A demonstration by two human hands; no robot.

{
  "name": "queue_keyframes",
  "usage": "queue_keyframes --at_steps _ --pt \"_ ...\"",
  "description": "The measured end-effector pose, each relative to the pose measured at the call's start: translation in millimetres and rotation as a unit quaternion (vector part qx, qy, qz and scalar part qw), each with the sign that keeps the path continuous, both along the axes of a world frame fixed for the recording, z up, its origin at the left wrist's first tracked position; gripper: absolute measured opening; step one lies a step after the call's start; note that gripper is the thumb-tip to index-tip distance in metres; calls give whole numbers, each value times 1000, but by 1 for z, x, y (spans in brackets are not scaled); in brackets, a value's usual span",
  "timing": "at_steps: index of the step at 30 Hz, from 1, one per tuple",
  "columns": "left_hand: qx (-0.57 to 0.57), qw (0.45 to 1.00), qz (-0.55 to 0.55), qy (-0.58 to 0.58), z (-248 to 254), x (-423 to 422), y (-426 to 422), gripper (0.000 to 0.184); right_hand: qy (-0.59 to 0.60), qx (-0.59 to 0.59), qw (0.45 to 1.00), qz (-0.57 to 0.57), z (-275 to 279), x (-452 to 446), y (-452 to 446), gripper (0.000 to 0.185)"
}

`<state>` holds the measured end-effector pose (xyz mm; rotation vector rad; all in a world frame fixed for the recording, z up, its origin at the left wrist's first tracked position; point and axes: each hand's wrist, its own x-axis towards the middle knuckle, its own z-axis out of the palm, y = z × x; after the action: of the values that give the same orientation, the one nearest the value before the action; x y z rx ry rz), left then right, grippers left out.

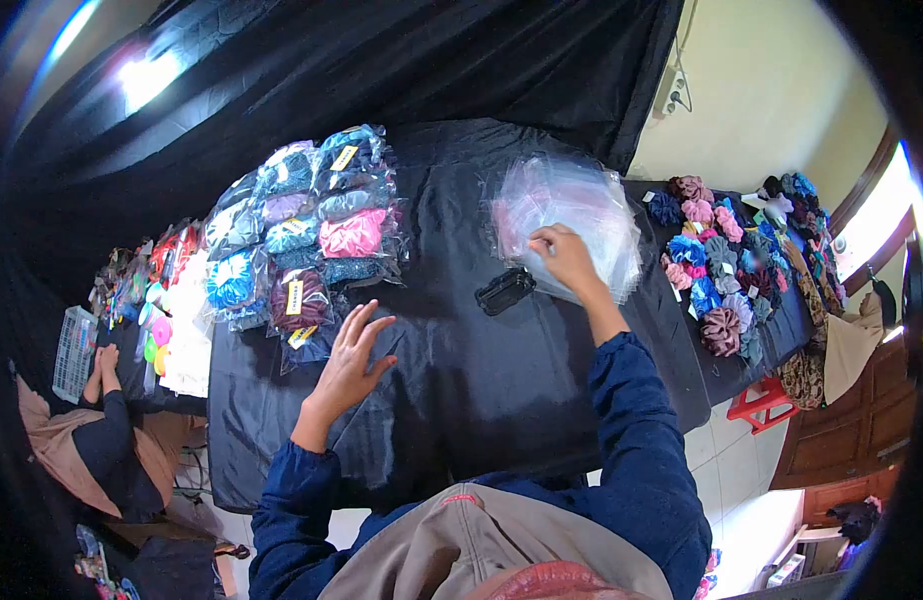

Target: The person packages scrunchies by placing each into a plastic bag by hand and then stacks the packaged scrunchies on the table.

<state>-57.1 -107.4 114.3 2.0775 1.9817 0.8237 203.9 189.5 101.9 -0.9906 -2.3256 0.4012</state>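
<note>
My left hand (349, 372) hovers above the black cloth with its fingers spread, holding nothing, just in front of the packed scrunchies. Over a stack of clear plastic bags (581, 200), my right hand (565, 260) has thumb and fingertips drawn together. Whether a bag is caught between them I cannot make out. A small black bundle (504, 291) lies on the cloth by the near left edge of the stack. To the left sit rows of bagged scrunchies, among them a pink scrunchie (351, 234) and a dark maroon scrunchie (299, 299), several with yellow labels.
Loose scrunchies (721, 308) are heaped on a table to the right, with a red stool (761, 404) below. At left, another person (106, 440) sits beside a grey basket (75, 352) and colourful goods. A black curtain (461, 60) hangs behind the black-covered table (461, 400).
</note>
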Motion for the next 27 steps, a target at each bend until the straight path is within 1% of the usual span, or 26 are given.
queue_keyframes --at_steps 1,2,4,8,10,11,13,15,16,17,18,19,20,21,24,25,27 --pt "0 1000 -1 0 -1 3 4 56 -24 33 999 -26 -4 13 8 24" --pt "-14 1000 -18 4 -2 6 9 57 -24 33 999 -28 -10 25 15 24" --pt "-34 998 -59 15 -4 9 21 62 -116 56 980 -152 -13 44 20 25" --pt "-32 993 -113 12 -9 22 50 64 -89 49 982 -160 -20 64 25 24" --pt "-23 993 -119 1 -20 28 71 64 -34 64 990 -119 -26 64 24 22" --pt "-14 992 -123 -10 -25 30 82 64 -33 64 990 -120 -29 61 24 22" --pt "6 991 -132 -11 -40 31 110 62 1 84 995 -60 -35 50 22 19" --pt "-12 997 -52 -52 -58 30 137 59 12 96 994 -44 -38 33 20 17" --pt "-3 999 -28 -39 -72 27 151 57 16 98 995 -19 -37 22 18 19" --pt "0 999 -27 -39 -84 26 161 57 21 102 995 6 -35 11 19 20" --pt "7 999 12 36 -95 25 169 57 20 105 994 7 -33 -1 19 20" --pt "13 992 53 111 -98 26 173 57 10 91 995 27 -31 -13 20 24" --pt "16 987 57 146 -103 28 175 58 1 76 996 48 -29 -26 22 29" --pt "18 987 60 146 -103 29 175 58 1 78 996 50 -30 -40 28 29" --pt "52 986 61 147 -104 30 171 57 -39 26 996 72 -37 -85 50 44" --pt "50 986 67 147 -103 31 171 57 -39 26 996 78 -36 -101 54 44" --pt "31 988 79 127 -99 33 170 57 -84 15 995 60 -33 -136 62 47"
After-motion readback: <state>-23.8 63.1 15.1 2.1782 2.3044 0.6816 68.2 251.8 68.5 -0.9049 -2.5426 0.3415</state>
